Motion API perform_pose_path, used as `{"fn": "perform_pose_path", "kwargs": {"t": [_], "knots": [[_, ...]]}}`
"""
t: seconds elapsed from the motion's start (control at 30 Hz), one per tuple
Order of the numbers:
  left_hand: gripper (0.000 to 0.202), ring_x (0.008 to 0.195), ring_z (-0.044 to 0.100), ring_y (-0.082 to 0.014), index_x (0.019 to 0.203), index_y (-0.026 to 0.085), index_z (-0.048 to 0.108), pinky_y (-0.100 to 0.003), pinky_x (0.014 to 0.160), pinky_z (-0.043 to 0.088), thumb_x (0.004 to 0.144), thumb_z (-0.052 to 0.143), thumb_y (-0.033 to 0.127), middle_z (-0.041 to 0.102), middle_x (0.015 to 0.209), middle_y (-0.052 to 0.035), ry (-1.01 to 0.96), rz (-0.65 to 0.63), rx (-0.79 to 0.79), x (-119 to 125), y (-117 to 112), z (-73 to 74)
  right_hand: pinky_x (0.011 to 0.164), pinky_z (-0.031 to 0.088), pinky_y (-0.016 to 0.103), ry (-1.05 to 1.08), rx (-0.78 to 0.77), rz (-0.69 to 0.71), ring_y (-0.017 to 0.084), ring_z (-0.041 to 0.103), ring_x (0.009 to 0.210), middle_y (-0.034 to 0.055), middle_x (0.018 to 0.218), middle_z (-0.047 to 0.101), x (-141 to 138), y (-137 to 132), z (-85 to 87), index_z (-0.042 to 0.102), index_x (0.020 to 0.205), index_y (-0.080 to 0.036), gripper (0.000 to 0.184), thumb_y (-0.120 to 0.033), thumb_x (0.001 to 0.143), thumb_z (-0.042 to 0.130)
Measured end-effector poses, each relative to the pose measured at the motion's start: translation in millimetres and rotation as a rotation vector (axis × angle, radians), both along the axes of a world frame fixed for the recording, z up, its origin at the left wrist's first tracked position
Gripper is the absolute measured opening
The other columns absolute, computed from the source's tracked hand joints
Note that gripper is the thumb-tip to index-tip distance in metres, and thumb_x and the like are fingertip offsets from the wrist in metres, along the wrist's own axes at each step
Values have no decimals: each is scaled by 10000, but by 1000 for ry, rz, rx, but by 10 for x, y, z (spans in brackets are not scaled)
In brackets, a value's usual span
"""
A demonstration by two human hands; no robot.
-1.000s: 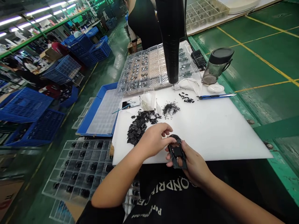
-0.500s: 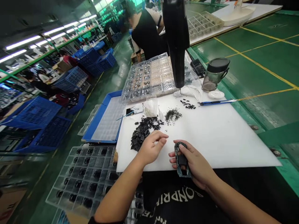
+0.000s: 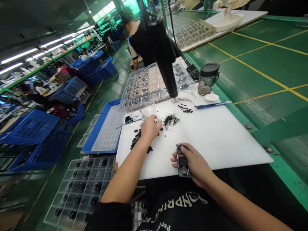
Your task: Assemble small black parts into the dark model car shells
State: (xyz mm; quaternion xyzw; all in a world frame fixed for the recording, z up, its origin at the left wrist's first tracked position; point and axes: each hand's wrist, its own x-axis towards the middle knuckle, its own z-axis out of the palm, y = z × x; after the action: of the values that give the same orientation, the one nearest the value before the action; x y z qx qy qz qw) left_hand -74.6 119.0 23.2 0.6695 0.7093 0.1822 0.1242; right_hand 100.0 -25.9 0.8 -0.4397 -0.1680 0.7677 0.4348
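My right hand point(image 3: 196, 163) is wrapped around a dark, glossy oblong plastic housing point(image 3: 183, 161), held above the near edge of the white work board point(image 3: 216, 138). The housing has an opening at its lower end, and my thumb presses on its upper part. My left hand point(image 3: 150, 128) reaches over a pile of flat black plastic pieces point(image 3: 136, 141), beside a crumpled white bag point(image 3: 149, 110). Its fingers are curled together at the tips; whatever they pinch is hidden. Just right of those fingertips lies a scatter of tiny black screws or pins point(image 3: 171, 121).
A black electric screwdriver point(image 3: 168, 73) hangs over the board. Behind it are compartment trays point(image 3: 141, 85); a blue-rimmed tray point(image 3: 101, 128) lies left. A lidded cup point(image 3: 208, 80) and blue pen-like tool point(image 3: 213, 105) sit right. A co-worker point(image 3: 141, 45) stands beyond.
My left hand has moved forward and left, from beside the housing to the black pieces and white bag. My right hand keeps the housing. The view has shifted slightly, and the screwdriver appears more slanted.
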Motion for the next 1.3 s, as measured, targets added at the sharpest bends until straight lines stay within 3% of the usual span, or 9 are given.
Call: {"fn": "perform_pose_path", "kwargs": {"t": [0.07, 0.13, 0.27, 0.37, 0.53, 0.7, 0.83, 1.03, 1.3], "knots": [[260, 774, 603, -209, 977, 189, 612, -316, 713, 441, 837, 595, 407, 667, 855, -70, -60, -27, 27, -123, -76, 18, 731, 570, 396, 12, -1, 3, 238, 669, 835, 43, 841, 665, -7, 9, 17, 568, 1060, -247, 224, -428, 928, 561], [290, 816, 616, -194, 1020, 181, 591, -310, 743, 468, 847, 589, 414, 674, 949, -82, -292, -83, 39, -281, -264, 81, 742, 566, 385, 12, -4, 20, 222, 664, 816, 40, 819, 665, -12, 28, 56, 570, 1043, -242, 198, -408, 938, 545], [400, 872, 655, -205, 1179, 178, 538, -331, 764, 516, 881, 575, 442, 671, 960, -89, -873, -167, -98, -523, -848, 232, 715, 557, 358, 5, 1, 64, 185, 636, 724, 33, 799, 662, -18, 53, 120, 566, 1036, -232, 191, -396, 942, 540], [437, 823, 674, -204, 1292, 197, 483, -329, 708, 528, 935, 506, 447, 646, 891, -64, -1017, -135, -164, -568, -1237, 338, 710, 556, 360, -17, 23, 103, 183, 633, 714, 30, 812, 659, -20, 55, 127, 562, 1044, -233, 213, -417, 936, 552], [364, 706, 646, -141, 1155, 187, 542, -258, 636, 500, 858, 673, 349, 689, 948, -82, -911, -95, -124, -507, -1417, 513, 703, 554, 364, -62, 57, 145, 192, 644, 733, 29, 856, 660, -16, 50, 93, 555, 1057, -245, 244, -455, 932, 556], [382, 614, 582, -114, 899, 168, 618, -226, 593, 478, 725, 782, 466, 650, 727, -14, -901, -50, 238, -294, -1227, 523, 725, 553, 387, -55, 107, 137, 197, 645, 746, 33, 879, 654, -17, 15, 46, 549, 1080, -246, 257, -462, 943, 531], [415, 605, 571, -119, 847, 172, 650, -222, 558, 460, 804, 646, 584, 643, 706, -16, -703, -203, 381, -31, -1170, 507, 703, 546, 363, -58, 125, 121, 186, 644, 725, 28, 876, 649, -33, 1, 73, 534, 1076, -239, 251, -451, 940, 531], [267, 624, 572, -112, 859, 183, 630, -214, 579, 459, 895, 596, 446, 638, 723, -11, -377, -498, 425, 178, -1184, 502, 614, 523, 314, -151, 117, 156, 184, 654, 681, 9, 805, 662, -38, 22, 163, 533, 1064, -242, 235, -438, 935, 519], [200, 645, 563, -102, 902, 168, 604, -207, 630, 461, 927, 572, 364, 632, 718, -6, -272, -593, 432, 218, -1164, 488, 596, 502, 293, -189, 160, 166, 170, 640, 651, 5, 770, 669, -30, 22, 169, 541, 1048, -234, 235, -437, 936, 501]]}}
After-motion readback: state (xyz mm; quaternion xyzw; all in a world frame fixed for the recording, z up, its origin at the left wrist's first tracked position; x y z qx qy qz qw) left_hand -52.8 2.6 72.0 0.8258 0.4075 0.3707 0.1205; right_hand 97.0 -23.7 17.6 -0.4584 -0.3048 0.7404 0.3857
